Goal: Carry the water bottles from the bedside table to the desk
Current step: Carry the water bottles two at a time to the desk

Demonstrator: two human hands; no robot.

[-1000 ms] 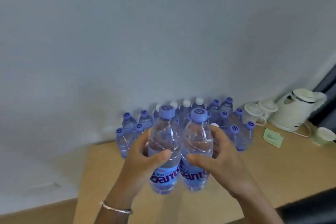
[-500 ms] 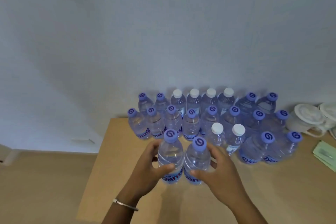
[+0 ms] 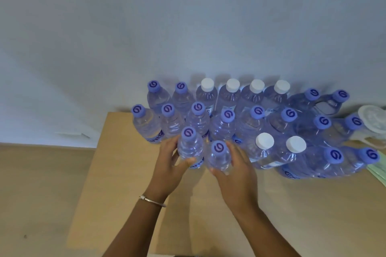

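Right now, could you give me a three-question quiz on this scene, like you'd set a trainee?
1. True or false: each hand holds one bottle.
2. How many white-capped bottles stand in the back row along the wall?
3. What is on the left wrist? A) watch B) metal bangle C) nothing

Key
1. True: the left hand grips the left bottle, the right hand grips the right bottle.
2. Four, such as this white-capped bottle; two more stand nearer the front.
3. B, a metal bangle.
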